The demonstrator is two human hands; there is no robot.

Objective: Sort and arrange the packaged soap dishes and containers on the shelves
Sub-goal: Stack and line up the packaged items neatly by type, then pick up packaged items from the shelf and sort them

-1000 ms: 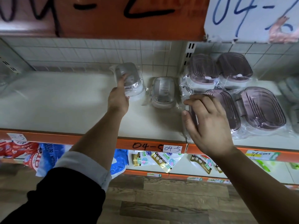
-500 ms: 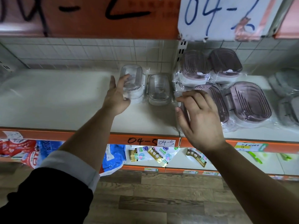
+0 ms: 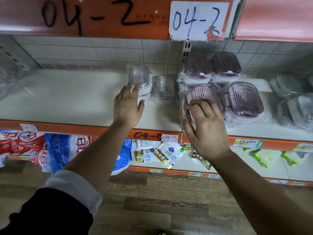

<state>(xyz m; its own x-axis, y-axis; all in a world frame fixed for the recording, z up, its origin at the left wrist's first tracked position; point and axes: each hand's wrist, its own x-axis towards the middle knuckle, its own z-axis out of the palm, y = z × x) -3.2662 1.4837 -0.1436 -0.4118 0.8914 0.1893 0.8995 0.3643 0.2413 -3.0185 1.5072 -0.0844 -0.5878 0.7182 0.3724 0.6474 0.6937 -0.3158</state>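
Two clear bagged soap boxes stand side by side on the white shelf [image 3: 67,97]: the left clear box [image 3: 138,77] and the right clear box [image 3: 165,89]. My left hand [image 3: 127,106] has straight fingers, its tips touching the front of the left clear box. Pink soap dishes in plastic bags are piled to the right, two at the back [image 3: 211,68] and two in front [image 3: 243,100]. My right hand [image 3: 205,126] hovers with spread, slightly bent fingers over the front left pink dish [image 3: 208,92], holding nothing I can see.
Grey packaged containers [image 3: 291,106] lie at the shelf's far right. An orange shelf edge marked 04-5 [image 3: 147,135] runs below the hands. The lower shelf carries detergent bags [image 3: 64,150] and small sachets [image 3: 167,153]. The upper shelf front carries a 04-2 label [image 3: 198,19].
My left hand set the left clear box down beside the other one and let go, its fingers now straight against it. My right hand stayed over the pink dishes.
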